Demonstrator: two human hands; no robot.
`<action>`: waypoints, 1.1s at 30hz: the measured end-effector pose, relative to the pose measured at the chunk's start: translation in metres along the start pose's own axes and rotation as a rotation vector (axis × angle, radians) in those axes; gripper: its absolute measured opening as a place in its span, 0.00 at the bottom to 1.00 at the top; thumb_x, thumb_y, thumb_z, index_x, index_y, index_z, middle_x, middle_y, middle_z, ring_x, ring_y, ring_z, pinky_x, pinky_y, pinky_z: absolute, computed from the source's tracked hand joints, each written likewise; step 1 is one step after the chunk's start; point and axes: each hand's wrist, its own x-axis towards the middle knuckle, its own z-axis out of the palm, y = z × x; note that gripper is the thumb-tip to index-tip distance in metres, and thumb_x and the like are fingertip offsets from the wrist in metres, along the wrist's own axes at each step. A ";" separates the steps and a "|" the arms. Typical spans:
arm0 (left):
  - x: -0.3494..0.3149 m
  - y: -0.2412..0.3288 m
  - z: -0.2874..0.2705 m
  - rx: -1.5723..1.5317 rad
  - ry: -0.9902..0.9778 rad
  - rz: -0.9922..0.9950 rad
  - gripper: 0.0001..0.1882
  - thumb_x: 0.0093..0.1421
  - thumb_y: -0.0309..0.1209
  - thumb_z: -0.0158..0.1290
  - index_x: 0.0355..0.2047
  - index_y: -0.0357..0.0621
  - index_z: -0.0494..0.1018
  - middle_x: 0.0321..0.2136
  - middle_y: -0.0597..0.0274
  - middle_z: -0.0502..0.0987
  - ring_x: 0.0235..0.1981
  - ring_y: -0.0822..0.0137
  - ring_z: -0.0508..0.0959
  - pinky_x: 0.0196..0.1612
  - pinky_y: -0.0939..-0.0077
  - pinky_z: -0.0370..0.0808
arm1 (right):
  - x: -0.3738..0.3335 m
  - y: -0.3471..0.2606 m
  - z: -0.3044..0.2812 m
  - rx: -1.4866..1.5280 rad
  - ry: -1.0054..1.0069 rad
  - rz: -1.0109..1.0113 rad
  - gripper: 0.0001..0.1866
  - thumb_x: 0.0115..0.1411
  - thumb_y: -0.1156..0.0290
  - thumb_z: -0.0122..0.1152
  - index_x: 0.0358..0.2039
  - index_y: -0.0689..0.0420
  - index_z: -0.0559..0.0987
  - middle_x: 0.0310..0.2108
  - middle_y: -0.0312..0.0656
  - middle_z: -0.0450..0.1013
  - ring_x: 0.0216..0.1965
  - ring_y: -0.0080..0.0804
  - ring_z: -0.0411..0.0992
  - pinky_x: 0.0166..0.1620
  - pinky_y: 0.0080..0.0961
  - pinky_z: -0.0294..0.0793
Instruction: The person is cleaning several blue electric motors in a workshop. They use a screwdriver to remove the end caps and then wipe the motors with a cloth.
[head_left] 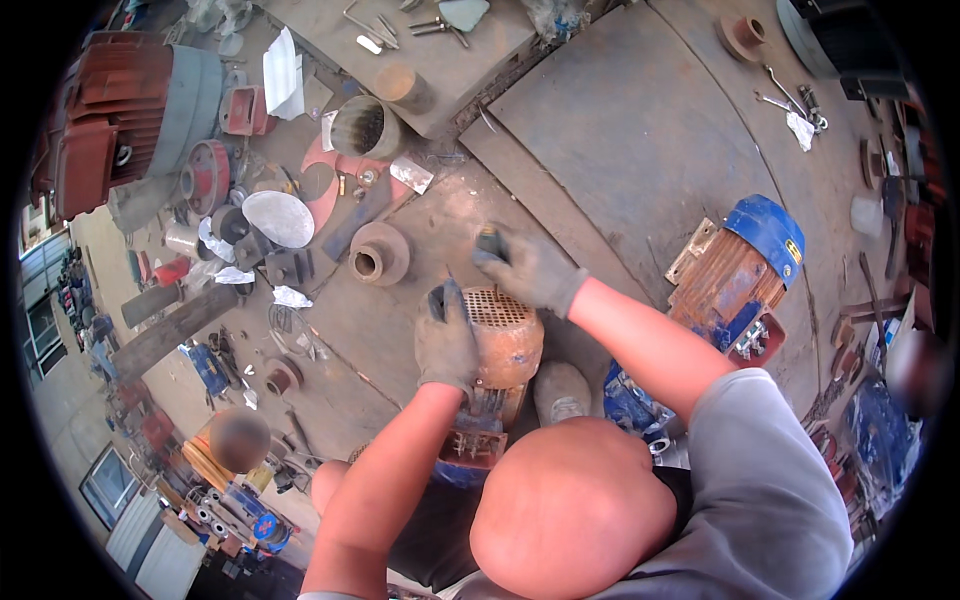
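Observation:
An electric motor stands on end between my legs, its rusty orange fan cover (508, 350) with a round grille uppermost. My left hand (446, 345), in a grey glove, is curled against the cover's left side. My right hand (532, 272), gloved too, is closed around a tool with a dark green and yellowish handle (489, 240), just beyond the grille's far edge. The tool's working end is hidden by the hand. Below the cover, an open reddish terminal box (470, 447) shows on the motor. My knee (570, 500) and shoe (562, 392) are close beside it.
A blue and rusty motor (735, 270) lies at the right. A flanged hub (379, 254), a metal cylinder (366, 128) and a pale disc (279, 219) are at the left. Wrenches (785, 92) lie far right; a big red motor (125, 125) stands far left.

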 end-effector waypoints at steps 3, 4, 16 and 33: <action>0.004 -0.010 0.006 0.015 0.027 0.044 0.30 0.78 0.52 0.46 0.60 0.35 0.78 0.56 0.36 0.81 0.60 0.39 0.79 0.65 0.52 0.72 | 0.023 -0.014 0.004 -0.180 -0.014 -0.075 0.21 0.70 0.55 0.62 0.51 0.62 0.79 0.42 0.61 0.82 0.45 0.62 0.80 0.51 0.48 0.79; 0.005 -0.010 0.007 0.022 0.028 0.052 0.29 0.78 0.50 0.47 0.60 0.34 0.78 0.56 0.36 0.81 0.59 0.40 0.79 0.64 0.53 0.72 | 0.027 -0.010 0.010 -0.171 0.012 -0.069 0.22 0.70 0.55 0.63 0.50 0.62 0.80 0.41 0.59 0.82 0.44 0.62 0.80 0.50 0.47 0.79; 0.001 0.002 -0.001 0.000 -0.010 -0.037 0.33 0.77 0.55 0.46 0.58 0.35 0.77 0.57 0.36 0.80 0.61 0.38 0.78 0.65 0.52 0.72 | 0.005 -0.005 0.014 -0.272 -0.111 -0.092 0.23 0.72 0.52 0.61 0.50 0.61 0.81 0.44 0.62 0.82 0.47 0.63 0.81 0.53 0.50 0.79; 0.003 0.006 -0.001 0.037 -0.006 -0.046 0.33 0.77 0.56 0.46 0.59 0.36 0.77 0.57 0.37 0.79 0.61 0.39 0.77 0.66 0.51 0.71 | 0.055 -0.016 0.017 -0.253 0.176 0.214 0.28 0.73 0.47 0.58 0.53 0.63 0.81 0.45 0.62 0.84 0.50 0.58 0.83 0.54 0.51 0.80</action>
